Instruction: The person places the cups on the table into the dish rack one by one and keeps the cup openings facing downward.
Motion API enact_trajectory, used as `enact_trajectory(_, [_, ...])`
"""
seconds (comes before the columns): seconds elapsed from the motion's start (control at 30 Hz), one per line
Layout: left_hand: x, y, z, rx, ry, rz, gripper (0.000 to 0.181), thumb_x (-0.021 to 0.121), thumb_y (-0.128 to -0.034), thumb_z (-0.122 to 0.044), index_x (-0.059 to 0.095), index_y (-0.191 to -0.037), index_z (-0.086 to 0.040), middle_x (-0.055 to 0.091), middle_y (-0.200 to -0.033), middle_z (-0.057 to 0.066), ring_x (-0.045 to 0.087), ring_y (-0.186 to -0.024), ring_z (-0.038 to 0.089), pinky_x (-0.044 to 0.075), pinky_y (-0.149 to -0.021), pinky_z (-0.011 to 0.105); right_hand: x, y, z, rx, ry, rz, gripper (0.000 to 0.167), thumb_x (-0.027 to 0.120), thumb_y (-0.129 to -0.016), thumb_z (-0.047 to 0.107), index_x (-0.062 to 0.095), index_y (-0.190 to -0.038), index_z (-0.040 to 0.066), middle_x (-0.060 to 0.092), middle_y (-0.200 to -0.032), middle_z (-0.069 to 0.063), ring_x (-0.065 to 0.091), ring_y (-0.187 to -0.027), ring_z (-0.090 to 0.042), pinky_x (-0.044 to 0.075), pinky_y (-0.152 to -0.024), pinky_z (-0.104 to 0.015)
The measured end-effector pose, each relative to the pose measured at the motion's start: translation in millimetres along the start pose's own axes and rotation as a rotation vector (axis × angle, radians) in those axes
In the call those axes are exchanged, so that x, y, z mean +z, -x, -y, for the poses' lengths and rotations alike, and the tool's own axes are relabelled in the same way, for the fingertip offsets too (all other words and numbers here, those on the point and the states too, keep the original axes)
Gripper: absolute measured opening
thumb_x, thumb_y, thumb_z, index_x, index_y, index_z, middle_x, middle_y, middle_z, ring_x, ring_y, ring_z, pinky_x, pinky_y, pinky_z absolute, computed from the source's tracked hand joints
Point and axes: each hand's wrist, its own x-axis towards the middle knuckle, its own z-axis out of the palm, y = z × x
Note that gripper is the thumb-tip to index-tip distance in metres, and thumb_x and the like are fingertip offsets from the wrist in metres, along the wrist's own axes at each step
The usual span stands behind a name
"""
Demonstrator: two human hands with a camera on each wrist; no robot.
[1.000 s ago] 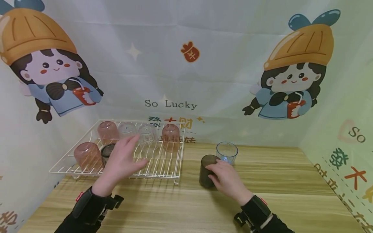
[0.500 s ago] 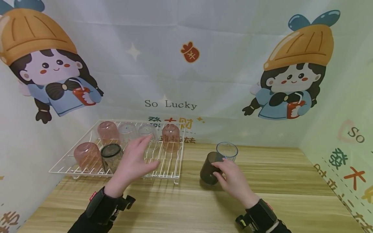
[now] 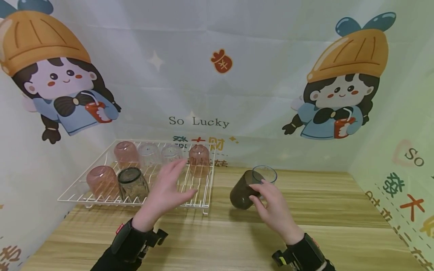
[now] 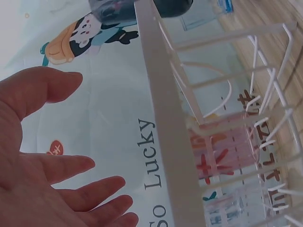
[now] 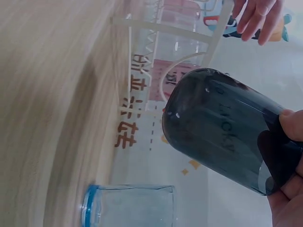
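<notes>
My right hand (image 3: 278, 212) grips a dark grey glass (image 3: 241, 192) near its rim, between thumb and fingers. The glass leans, its base toward the lower left, and the right wrist view has it raised off the table. Over the front of the white wire dish rack (image 3: 200, 206) hovers my left hand (image 3: 166, 194), fingers spread and nothing in them. A smoky glass (image 3: 133, 184) stands upside down on the rack just left of that hand. Right behind the held glass is a clear glass with a blue rim (image 3: 265, 168), partly hidden by the right hand.
More upturned glasses sit on the rack: a pink one (image 3: 199, 158) at its right end, a pink one (image 3: 101, 181) at front left, another pink one (image 3: 125, 153) and two clear ones (image 3: 148, 152) at the back. A printed cloth backdrop (image 3: 251, 94) encloses the wooden table (image 3: 217, 241).
The dark glass, upright on the table a second ago, has been lifted and tipped by my right hand. My left hand has moved right across the rack, uncovering the smoky glass.
</notes>
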Motion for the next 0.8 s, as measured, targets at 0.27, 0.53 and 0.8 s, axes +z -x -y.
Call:
enact_trajectory(0.27, [8.3,-0.7,-9.4,0.034,0.009,-0.019,0.089,0.080,-0.0701,-0.030,0.037,-0.143,-0.003,0.042,-0.142,0.020,0.039,-0.129,0.039,0.033,-0.107,0.056,-2,-5.9,3,-0.027,-0.036,-0.073,0.033,0.075,-0.070,-0.008,0.066,-0.101,-0.001,0.069,-0.088,-0.007,0.063,-0.085,-0.019,0.045,-0.100,-0.041])
enact_trajectory(0.53, [17.2,-1.5,-19.2,0.082,0.039,-0.044,0.090,0.080,-0.0697,-0.030,0.036,-0.144,-0.005,0.042,-0.142,0.018,0.037,-0.130,0.036,0.032,-0.108,0.056,-1,-7.6,8,0.023,-0.077,-0.106,0.033,0.074,-0.072,-0.008,0.066,-0.104,-0.001,0.069,-0.093,-0.010,0.063,-0.092,-0.025,0.041,-0.104,-0.038])
enact_trajectory(0.8, [22.1,-3.4,-27.0,0.121,0.082,-0.062,0.091,0.080,-0.0701,-0.028,0.034,-0.145,-0.005,0.040,-0.144,0.017,0.037,-0.131,0.034,0.032,-0.109,0.055,-5,-11.9,14,0.037,-0.146,-0.196,0.036,0.072,-0.070,-0.013,0.066,-0.104,-0.003,0.069,-0.098,-0.015,0.060,-0.104,-0.035,0.041,-0.105,-0.037])
